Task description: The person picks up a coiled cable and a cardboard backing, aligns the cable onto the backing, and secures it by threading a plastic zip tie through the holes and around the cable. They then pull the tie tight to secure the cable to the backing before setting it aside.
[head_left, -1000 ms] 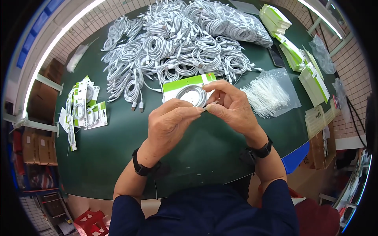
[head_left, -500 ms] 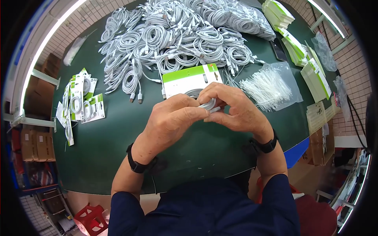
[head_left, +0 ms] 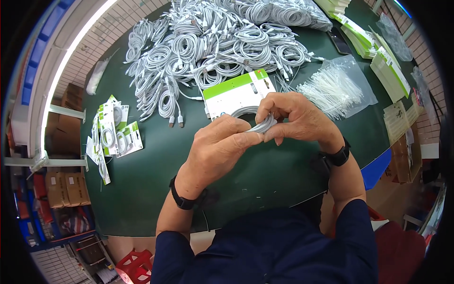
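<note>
Cable coil: grey-white, held up btwn both hands above the dark green table, partly hidden by fingers
L hand: narrow pinch, coil's L side gripped btwn thumb & fingers
R hand: narrow pinch too, coil's R side held btwn thumb & bent fingers; both thumb tips brought close together
Card: white w/ green top band, laid at a slant beyond the hands; lower edge partly covered from view by coil, contact can't be made out
Cable pile: grey-white coils w/ plugs, heaped at the back
Zip ties: white, spread on a clear bag, R of card
Packed cables: fixed on white-green cards, piled on table's L side
Phone: dark, laid nr back R, beside card stack
Wristbands: black, worn on both wrists
</note>
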`<state>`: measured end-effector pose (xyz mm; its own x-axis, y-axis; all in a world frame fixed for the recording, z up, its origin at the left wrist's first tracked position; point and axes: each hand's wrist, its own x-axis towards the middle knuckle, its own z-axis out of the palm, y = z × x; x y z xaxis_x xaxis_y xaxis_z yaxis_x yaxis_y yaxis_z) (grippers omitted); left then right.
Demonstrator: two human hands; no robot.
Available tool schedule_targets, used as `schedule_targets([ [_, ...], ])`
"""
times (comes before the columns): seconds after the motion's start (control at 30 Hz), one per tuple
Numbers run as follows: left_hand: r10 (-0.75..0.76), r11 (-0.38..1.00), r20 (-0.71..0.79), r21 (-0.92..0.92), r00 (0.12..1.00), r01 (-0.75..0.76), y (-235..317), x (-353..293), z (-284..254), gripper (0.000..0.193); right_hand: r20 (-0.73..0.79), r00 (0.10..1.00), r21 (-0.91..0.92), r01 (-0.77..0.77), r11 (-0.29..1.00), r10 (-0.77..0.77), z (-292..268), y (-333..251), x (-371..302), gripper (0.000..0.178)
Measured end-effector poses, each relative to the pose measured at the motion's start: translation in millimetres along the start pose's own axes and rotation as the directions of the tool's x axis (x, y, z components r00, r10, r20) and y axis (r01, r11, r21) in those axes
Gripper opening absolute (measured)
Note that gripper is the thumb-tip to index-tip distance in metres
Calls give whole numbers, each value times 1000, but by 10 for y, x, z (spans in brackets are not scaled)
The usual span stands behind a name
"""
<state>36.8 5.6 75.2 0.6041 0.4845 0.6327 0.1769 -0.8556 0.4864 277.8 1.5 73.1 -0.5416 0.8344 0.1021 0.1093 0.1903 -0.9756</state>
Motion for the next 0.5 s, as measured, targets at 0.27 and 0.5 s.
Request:
schedule_targets([
  [0.27,102,992,76,72,992,-108,-45,-63,-11,27,19,993,-73,117,990,-116,-12,10,-46,24],
  [0.5,245,966,107,58,964,-252,-254,-44,-134,26,-18,941,-345,312,885,-339,145,-5,-41,24],
])
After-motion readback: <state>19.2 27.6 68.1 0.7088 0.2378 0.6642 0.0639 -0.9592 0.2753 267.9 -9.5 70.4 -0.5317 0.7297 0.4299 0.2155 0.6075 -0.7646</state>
